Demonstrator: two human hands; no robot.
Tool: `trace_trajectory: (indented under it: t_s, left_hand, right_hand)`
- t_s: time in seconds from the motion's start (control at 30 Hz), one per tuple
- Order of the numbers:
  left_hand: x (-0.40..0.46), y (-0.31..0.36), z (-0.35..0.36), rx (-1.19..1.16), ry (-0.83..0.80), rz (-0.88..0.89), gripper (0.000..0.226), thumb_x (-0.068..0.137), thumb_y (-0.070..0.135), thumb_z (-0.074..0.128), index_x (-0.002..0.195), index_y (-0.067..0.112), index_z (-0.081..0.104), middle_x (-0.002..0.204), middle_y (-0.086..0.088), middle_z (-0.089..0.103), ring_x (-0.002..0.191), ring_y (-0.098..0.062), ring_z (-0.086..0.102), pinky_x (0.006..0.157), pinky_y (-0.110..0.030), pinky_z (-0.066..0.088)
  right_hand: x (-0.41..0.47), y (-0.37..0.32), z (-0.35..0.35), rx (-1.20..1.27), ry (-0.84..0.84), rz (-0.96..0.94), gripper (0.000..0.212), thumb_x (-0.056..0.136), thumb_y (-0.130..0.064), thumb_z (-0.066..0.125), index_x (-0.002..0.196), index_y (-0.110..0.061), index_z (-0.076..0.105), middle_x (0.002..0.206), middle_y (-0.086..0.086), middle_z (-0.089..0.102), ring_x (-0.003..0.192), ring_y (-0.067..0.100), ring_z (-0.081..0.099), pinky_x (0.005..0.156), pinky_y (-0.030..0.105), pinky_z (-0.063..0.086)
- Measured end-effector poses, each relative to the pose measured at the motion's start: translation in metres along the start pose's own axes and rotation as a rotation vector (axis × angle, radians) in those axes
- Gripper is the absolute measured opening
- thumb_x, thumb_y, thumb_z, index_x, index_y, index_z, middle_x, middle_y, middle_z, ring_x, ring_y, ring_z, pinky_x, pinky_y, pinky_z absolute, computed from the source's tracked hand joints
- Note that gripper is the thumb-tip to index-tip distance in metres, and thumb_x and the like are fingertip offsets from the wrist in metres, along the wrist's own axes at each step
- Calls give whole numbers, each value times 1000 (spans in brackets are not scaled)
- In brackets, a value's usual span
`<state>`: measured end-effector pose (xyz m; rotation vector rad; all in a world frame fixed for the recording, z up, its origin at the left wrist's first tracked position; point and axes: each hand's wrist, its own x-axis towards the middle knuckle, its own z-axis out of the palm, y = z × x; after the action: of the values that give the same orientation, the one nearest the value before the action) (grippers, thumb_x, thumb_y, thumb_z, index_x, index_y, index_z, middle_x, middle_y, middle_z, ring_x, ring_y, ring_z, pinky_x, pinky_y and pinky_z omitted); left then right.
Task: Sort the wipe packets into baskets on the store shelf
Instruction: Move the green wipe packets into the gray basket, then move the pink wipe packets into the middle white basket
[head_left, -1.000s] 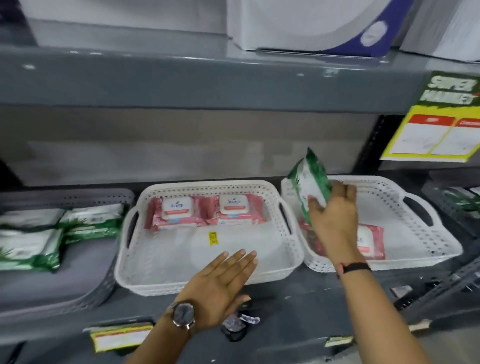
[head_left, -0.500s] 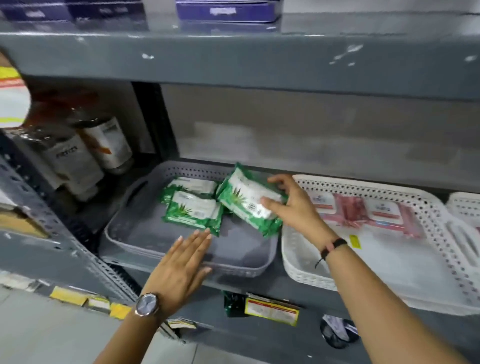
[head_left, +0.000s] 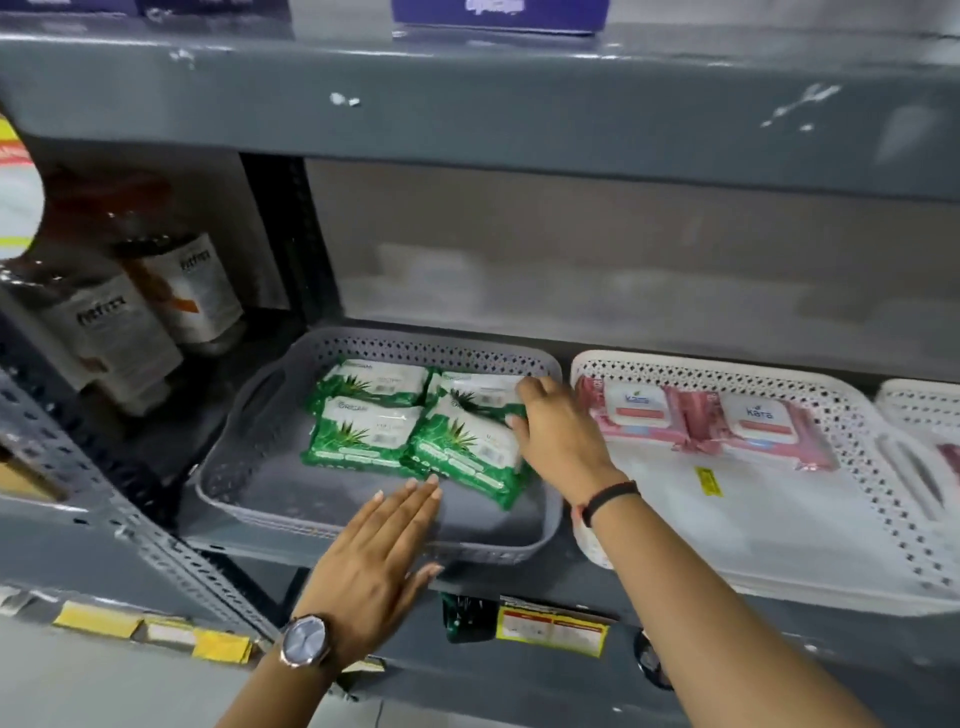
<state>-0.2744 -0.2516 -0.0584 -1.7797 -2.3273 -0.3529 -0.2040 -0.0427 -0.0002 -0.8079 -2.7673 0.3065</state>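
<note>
Since half a second ago the green packet (head_left: 467, 452) has come down out of the air and now lies in the grey basket (head_left: 249, 415), at the front right of the other three green packets, tilted a little and overlapping them. The right hand (head_left: 558, 436) rests with its fingers spread loosely over the right edge of that packet and the one behind it; whether it still pinches anything I cannot tell, since the fingertips are hidden against the wrapping. The left hand (head_left: 374, 561) hovers flat and open over the front rim of the grey basket, fingers together, holding nothing, its fingertips just short of the newest packet. A watch (head_left: 304, 642) sits on the left wrist and a dark band (head_left: 608, 501) on the right. Just right of the grey basket stands a white basket (head_left: 779, 545) with two pink packets (head_left: 701, 415) side by side along its back wall. Further right, a second white basket (head_left: 919, 410) is partly cut off by the frame. Left of the grey basket, beyond the shelf upright, stand dark jars (head_left: 156, 306) with pale labels.
</note>
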Motion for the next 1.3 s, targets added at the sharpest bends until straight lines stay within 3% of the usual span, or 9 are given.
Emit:
trace_trajectory:
  t_s: [0.17,0.27,0.5,0.6,0.67,0.77,0.87,1.03,1.3]
  left_hand:
    - [56,70,5,-87,84,180,54,100,43,13,132,7,38,134,-7,51,126,-18,37,113,-26,11]
    - [90,126,14,-115,99,310,53,101,43,12,132,9,38,133,-6,53,124,-17,38,111,-26,13]
    - [130,234,51,-94,60,522,53,101,41,8,126,9,42,127,-5,60,122,-15,40,109,-27,15]
    - [134,257,63,-69,16,523,53,100,43,9,125,9,43,125,-4,61,121,-15,40,109,-27,15]
    - [138,270,71,-59,-1,519,54,100,43,7,124,9,43,123,-4,63,120,-15,41,109,-27,13]
    - [139,277,74,-46,-25,483,55,100,43,7,123,9,43,122,-4,64,117,-18,53,109,-26,13]
    - [138,279,74,-43,-33,463,55,100,43,7,125,9,43,124,-4,62,118,-17,47,109,-25,12]
    - [136,277,73,-11,-36,462,54,100,41,7,125,9,43,124,-4,62,119,-18,50,110,-26,11]
    - [124,242,63,38,-64,403,54,101,40,5,128,9,40,129,-5,59,115,-19,58,110,-27,11]
  right_hand:
    - [-39,86,-70,74,306,96,25,86,-6,52,111,-4,56,117,19,58,109,36,52,91,41,46]
    - [-76,170,-109,-3,325,257,29,82,0,55,111,-4,57,118,19,59,109,37,54,94,41,45]
    - [-168,322,-150,-183,-171,648,61,81,-15,61,135,-11,34,142,15,38,129,34,36,108,42,32]
    - [-184,354,-143,-241,-351,657,78,80,-20,65,142,-21,18,155,11,15,140,30,20,116,49,20]
    - [-194,371,-139,-297,-365,641,78,81,-22,64,142,-25,14,156,9,11,140,31,21,114,51,23]
    - [-201,382,-132,-340,-314,608,77,81,-17,62,141,-26,15,153,11,19,136,32,28,112,52,26]
    - [-200,386,-132,-373,-286,592,80,77,-20,66,140,-25,18,148,11,29,131,32,34,109,49,30]
    - [-201,377,-138,-385,-187,585,94,61,-47,76,137,-25,26,139,6,41,123,28,42,100,43,36]
    - [-177,298,-166,-189,384,405,85,51,-28,86,123,-10,45,118,19,59,112,38,50,95,47,35]
